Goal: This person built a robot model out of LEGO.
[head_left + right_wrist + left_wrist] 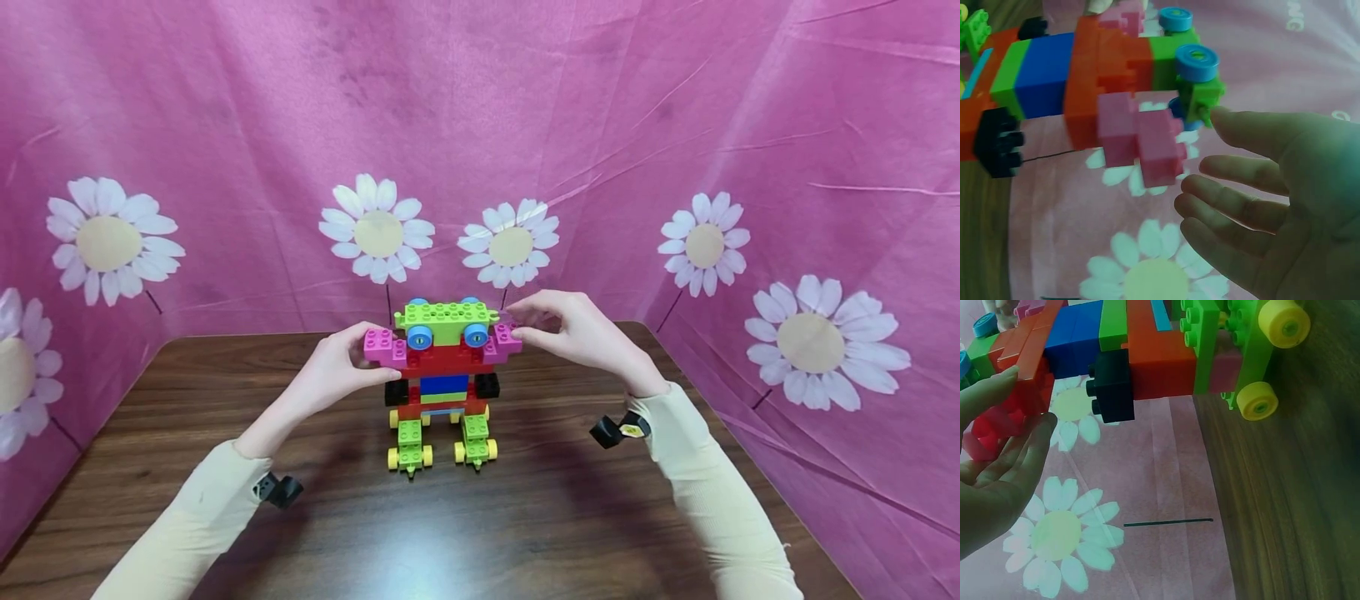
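A figure of toy building bricks stands upright on the table, with a blue brick point(444, 386) at its middle and red bricks point(442, 362) above. Its top is a lime wheeled base point(446, 314) with blue wheels. My left hand point(330, 371) holds the pink bricks point(384, 347) of the figure's left-side arm, thumb on one side and fingers on the other, as the left wrist view shows. Beside the matching pink bricks point(1159, 144) on the other side, my right hand point(1310, 194) has its fingers extended, its thumb tip close to the lime base's end.
Lime wheeled feet point(410, 442) with yellow wheels carry the figure on the brown wooden table point(525, 533). Black bricks point(487, 386) jut from its sides. A pink cloth point(480, 125) printed with large daisies surrounds the table's back and sides.
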Motion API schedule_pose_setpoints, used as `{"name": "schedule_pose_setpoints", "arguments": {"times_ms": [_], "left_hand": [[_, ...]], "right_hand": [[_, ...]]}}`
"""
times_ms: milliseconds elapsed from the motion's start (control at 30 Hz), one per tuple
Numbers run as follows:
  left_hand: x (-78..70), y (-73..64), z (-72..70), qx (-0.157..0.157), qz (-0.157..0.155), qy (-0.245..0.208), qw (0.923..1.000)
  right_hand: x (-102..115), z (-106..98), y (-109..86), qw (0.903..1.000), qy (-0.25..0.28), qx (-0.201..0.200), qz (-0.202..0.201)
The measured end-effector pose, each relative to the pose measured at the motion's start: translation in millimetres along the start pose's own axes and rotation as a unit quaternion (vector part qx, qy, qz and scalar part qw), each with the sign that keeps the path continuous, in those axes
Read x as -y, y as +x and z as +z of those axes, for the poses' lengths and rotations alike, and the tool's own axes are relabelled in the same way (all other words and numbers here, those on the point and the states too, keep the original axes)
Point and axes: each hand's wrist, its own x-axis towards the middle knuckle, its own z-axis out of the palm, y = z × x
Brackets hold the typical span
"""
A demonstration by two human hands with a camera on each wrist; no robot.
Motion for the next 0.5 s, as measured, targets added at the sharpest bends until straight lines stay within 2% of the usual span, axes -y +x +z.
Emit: {"name": "schedule_pose_setpoints", "arguments": {"times_ms": [200, 500], "left_hand": [[3.7, -1.9, 2.0, -0.009, 0.006, -0.006, 0.9999], [2.8, -4.1, 3.9, -0.012, -0.006, -0.021, 0.9997]], "right_hand": [[-9.7, 11.0, -6.5, 0.9998, 0.005, -0.001, 0.021], [-18.2, 21.3, -12.0, 0.9982, 0.032, -0.022, 0.046]]}}
